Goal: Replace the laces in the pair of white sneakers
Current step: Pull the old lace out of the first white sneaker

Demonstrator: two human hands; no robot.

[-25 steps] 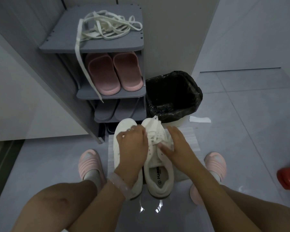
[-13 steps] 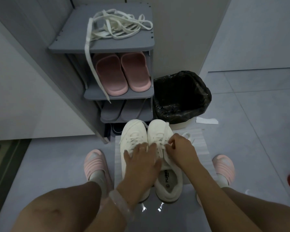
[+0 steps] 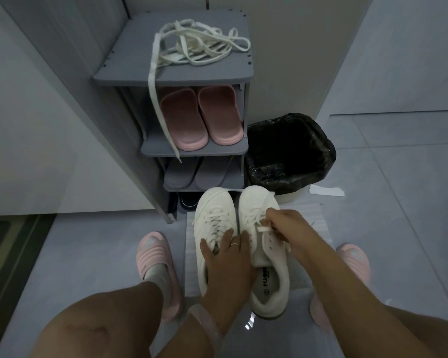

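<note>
Two white sneakers stand side by side on a white sheet (image 3: 318, 215) on the floor, toes pointing away from me. My left hand (image 3: 228, 257) lies flat with straight fingers across the left sneaker (image 3: 212, 210) and the tongue of the right sneaker (image 3: 269, 280). My right hand (image 3: 282, 226) pinches a white lace end (image 3: 263, 229) over the right sneaker's eyelets. A tangle of loose white laces (image 3: 199, 45) lies on top of the grey shoe rack (image 3: 171, 76), with one end hanging down its front.
Pink slippers (image 3: 202, 117) sit on the rack's second shelf, grey ones below. A black-lined waste bin (image 3: 290, 151) stands right of the rack. A paper scrap (image 3: 326, 190) lies on the floor. My feet in pink slippers flank the sheet.
My left hand slid back from the laces to lie flat across both shoes. My right hand moved forward and now pinches a lace end. The view shifted slightly left.
</note>
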